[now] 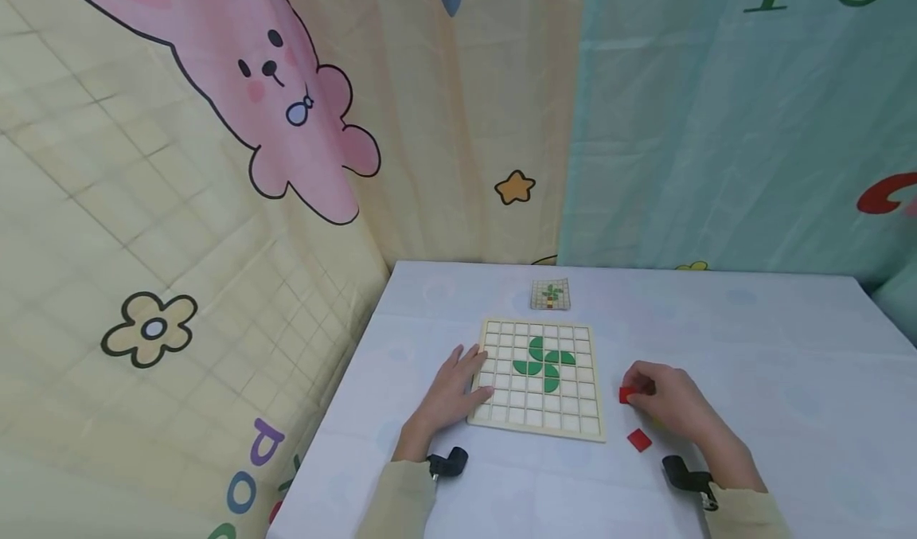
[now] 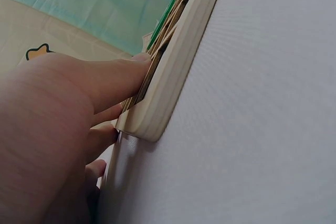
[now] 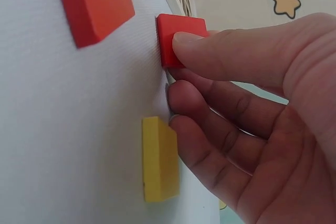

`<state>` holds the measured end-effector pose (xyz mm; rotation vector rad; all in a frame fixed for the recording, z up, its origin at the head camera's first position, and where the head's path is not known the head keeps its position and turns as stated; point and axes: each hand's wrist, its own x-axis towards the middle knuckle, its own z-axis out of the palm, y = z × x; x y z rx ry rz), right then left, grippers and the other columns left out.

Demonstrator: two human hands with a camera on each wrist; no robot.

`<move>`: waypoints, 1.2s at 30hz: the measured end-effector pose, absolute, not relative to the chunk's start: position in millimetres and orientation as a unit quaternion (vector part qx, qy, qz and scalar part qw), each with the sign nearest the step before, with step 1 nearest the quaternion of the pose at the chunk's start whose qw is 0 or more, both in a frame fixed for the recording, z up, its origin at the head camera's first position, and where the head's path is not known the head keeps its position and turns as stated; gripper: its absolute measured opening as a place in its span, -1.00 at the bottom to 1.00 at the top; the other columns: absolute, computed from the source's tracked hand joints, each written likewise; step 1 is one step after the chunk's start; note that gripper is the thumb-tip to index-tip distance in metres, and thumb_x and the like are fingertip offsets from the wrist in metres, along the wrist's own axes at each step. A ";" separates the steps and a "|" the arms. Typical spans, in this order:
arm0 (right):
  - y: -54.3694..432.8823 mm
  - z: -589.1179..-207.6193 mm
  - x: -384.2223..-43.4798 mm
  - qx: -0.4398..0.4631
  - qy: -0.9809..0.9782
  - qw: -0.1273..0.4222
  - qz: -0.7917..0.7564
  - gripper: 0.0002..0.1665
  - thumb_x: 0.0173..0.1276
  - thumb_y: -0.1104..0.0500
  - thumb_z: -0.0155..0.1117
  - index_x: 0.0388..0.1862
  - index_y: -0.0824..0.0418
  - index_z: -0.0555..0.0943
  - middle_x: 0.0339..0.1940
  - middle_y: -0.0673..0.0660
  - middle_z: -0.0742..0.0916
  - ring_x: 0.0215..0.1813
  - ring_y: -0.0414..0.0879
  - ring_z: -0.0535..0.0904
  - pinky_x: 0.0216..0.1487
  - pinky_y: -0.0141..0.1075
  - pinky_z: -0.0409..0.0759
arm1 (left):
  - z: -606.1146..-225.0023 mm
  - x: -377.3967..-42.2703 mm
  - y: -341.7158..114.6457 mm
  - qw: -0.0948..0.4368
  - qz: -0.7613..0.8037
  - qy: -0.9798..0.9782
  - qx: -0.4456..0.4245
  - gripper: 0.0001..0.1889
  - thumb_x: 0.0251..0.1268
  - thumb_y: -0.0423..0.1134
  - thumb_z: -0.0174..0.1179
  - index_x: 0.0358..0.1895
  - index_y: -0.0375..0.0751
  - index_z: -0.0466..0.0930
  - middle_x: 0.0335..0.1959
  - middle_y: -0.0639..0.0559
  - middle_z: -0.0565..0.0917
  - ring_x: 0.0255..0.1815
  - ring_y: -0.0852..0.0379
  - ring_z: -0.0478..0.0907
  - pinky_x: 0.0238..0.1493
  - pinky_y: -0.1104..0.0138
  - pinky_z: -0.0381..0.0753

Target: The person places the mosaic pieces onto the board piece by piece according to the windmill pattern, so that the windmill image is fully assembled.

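My left hand (image 1: 450, 392) rests on the left edge of a square wooden grid board (image 1: 530, 425), fingers spread and thumb on the rim. Green quarter-round tiles (image 1: 528, 368) form a pinwheel around the board's middle. To the right of the board, my right hand (image 1: 677, 402) pinches a red square tile (image 3: 181, 23) between thumb and fingers, low over the table. A second red tile (image 1: 639, 440) lies nearer to me. Beside the curled lower fingers, the right wrist view shows a yellow tile (image 3: 161, 161), mostly hidden by the hand in the head view.
Behind the board lies a small pattern card (image 1: 550, 294) with a printed grid and green shapes. A white cloth covers the table (image 1: 788, 324). Printed curtains (image 1: 458, 125) hang along the back and left side. Each wrist wears a black camera mount (image 1: 448, 462).
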<state>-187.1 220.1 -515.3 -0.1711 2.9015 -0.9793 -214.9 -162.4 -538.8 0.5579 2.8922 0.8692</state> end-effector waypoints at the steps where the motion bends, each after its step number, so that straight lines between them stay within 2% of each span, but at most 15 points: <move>1: 220.0 -514.5 -187.1 -0.056 0.945 0.040 -0.319 -0.76 0.21 0.33 0.50 -0.30 0.03 0.64 -0.36 -0.02 0.65 -0.24 -0.04 0.52 -0.20 -0.19 0.63 | -538.9 -215.1 -162.3 0.035 0.282 0.941 0.183 -0.28 0.47 0.11 0.11 0.59 -0.04 0.19 0.63 0.07 0.09 0.65 -0.05 -0.23 0.55 -0.06 -0.06; 15: 216.0 -503.6 -192.4 -0.056 0.944 0.068 -0.319 -0.80 0.24 0.31 0.47 -0.33 0.06 0.63 -0.35 0.00 0.66 -0.23 -0.03 0.52 -0.18 -0.16 0.63 | -537.6 -216.5 -162.0 0.034 0.278 0.942 0.185 -0.28 0.47 0.09 0.12 0.59 -0.06 0.18 0.63 0.04 0.08 0.65 -0.07 -0.23 0.55 -0.05 -0.08; 25: 201.8 -495.4 -198.4 -0.068 0.943 0.058 -0.322 -0.81 0.23 0.32 0.46 -0.35 0.06 0.63 -0.38 -0.02 0.66 -0.25 -0.04 0.52 -0.20 -0.20 0.63 | -536.9 -215.7 -161.2 0.035 0.283 0.941 0.184 -0.28 0.46 0.08 0.13 0.59 -0.06 0.19 0.63 0.03 0.08 0.65 -0.08 -0.23 0.55 -0.07 -0.08; 36: 179.4 -490.5 -206.2 -0.083 0.938 0.022 -0.337 -0.79 0.21 0.34 0.49 -0.35 0.07 0.65 -0.36 -0.04 0.70 -0.24 -0.05 0.56 -0.13 -0.16 0.66 | -536.8 -216.2 -162.2 0.036 0.278 0.942 0.185 -0.27 0.46 0.10 0.13 0.58 -0.07 0.19 0.62 0.03 0.09 0.65 -0.08 -0.22 0.55 -0.06 -0.07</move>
